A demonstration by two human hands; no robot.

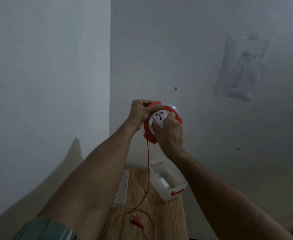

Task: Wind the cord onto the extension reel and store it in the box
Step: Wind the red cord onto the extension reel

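- Extension reel (pixel 161 122), orange rim with white socket face, held up in front of the wall, well above the bench (pixel 142 213)
- Left hand (pixel 142 111): grip clenched on the reel's upper rim
- Right hand (pixel 170 130): grip closed over the socket face
- Cord (pixel 148 170) hangs from the reel to the bench; plug (pixel 135 219) lies there
- Clear box (pixel 168 181) open on the bench, lid (pixel 122 189) beside it
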